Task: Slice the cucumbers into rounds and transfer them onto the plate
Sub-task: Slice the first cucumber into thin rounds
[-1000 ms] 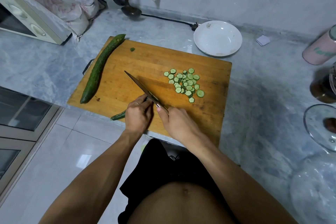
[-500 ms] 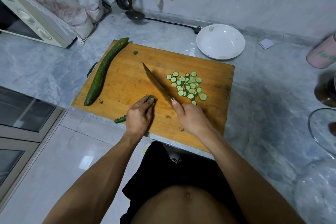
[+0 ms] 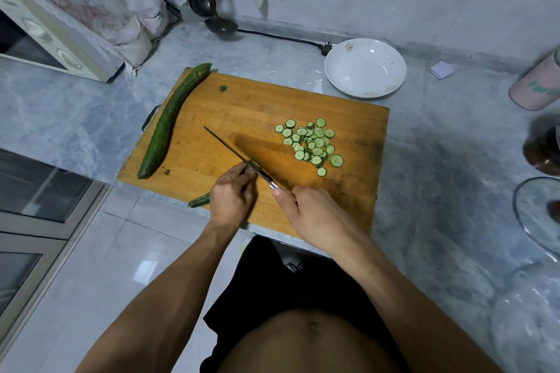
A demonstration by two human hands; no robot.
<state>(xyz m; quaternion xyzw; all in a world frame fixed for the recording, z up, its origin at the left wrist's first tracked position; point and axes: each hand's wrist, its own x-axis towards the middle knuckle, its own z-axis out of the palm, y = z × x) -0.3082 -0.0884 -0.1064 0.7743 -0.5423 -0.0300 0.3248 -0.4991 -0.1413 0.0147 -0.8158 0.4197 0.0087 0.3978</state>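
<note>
Cucumber rounds [image 3: 310, 145] lie heaped on the cutting board [image 3: 248, 118]; the plate [image 3: 365, 67] sits bare behind it. Your left hand [image 3: 231, 198] pins the cucumber stub [image 3: 199, 200] near the board's front edge, your right hand [image 3: 315, 215] grips the knife [image 3: 239, 156]. A whole cucumber [image 3: 171, 118] lies along the board's left edge.

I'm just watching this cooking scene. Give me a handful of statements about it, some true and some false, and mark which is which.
1. The white plate already holds cucumber rounds. False: no rounds lie on it; the slices are piled on the cutting board.
2. The right hand holds the knife. True.
3. A whole cucumber lies along the board's left edge. True.
4. The left hand rests idle on the counter. False: it holds the cucumber being cut against the board.
5. The plate sits on the board. False: it stands on the counter beyond the board's far right corner.
</note>
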